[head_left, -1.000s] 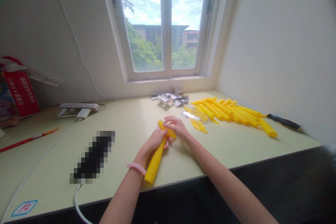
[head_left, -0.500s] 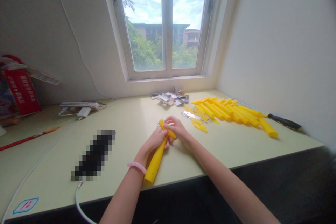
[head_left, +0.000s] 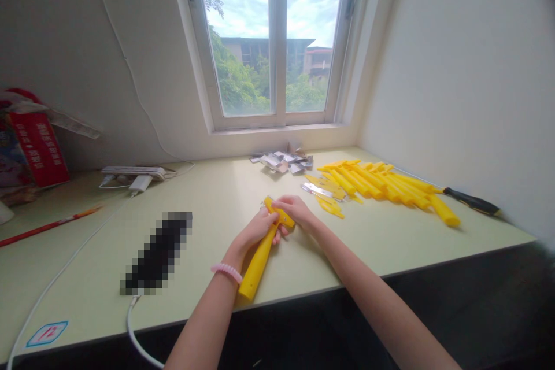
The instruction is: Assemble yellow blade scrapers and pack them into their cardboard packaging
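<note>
A yellow plastic scraper handle (head_left: 256, 270) with a wider crosswise head slants across the table, its thick end near the front edge. My left hand (head_left: 260, 228) is wrapped round it just below the head, the thumb on top and a pink coil band at the wrist. At the head, my right hand (head_left: 295, 211) grips with curled fingers. A small metal bit shows at the head's upper left, too small to make out. Just beyond my right hand lie flat yellow plates (head_left: 330, 206) and a silver metal strip (head_left: 316, 189).
Several yellow handles (head_left: 368, 185) lie in a row at the right, near a black-and-yellow tool handle (head_left: 472, 202). Thin metal pieces (head_left: 281, 162) are heaped below the window. Leftward are a pixelated black object (head_left: 158, 254), a power strip (head_left: 130, 172) and a red stick (head_left: 52, 225).
My right fingers have lowered and pressed closer onto the head of the scraper handle. My left hand keeps its hold. The view has shifted slightly.
</note>
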Available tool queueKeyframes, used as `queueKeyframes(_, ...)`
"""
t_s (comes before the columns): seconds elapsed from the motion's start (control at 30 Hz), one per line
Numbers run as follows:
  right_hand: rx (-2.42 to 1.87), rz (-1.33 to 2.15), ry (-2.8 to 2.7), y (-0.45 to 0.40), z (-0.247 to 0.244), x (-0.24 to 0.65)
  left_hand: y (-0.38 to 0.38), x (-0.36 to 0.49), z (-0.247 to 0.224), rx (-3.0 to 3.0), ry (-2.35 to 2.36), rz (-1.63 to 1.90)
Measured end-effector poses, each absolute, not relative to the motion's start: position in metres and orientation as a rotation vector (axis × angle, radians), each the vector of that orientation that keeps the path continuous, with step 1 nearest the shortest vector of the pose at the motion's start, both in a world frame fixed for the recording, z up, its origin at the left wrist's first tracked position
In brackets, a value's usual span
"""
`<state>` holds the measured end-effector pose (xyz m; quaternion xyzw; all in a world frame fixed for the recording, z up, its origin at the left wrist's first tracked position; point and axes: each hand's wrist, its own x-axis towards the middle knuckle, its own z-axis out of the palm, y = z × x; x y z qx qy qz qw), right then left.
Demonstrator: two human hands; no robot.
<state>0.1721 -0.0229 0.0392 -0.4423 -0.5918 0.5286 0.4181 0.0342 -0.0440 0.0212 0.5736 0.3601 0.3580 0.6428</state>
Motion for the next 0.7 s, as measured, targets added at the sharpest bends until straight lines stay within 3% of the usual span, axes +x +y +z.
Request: queueKeyframes(0.7,-1.038,1.507,-1.692,-0.019,0.043,0.193,-0.046,0.034,0.03,1.264,0.819,0.863)
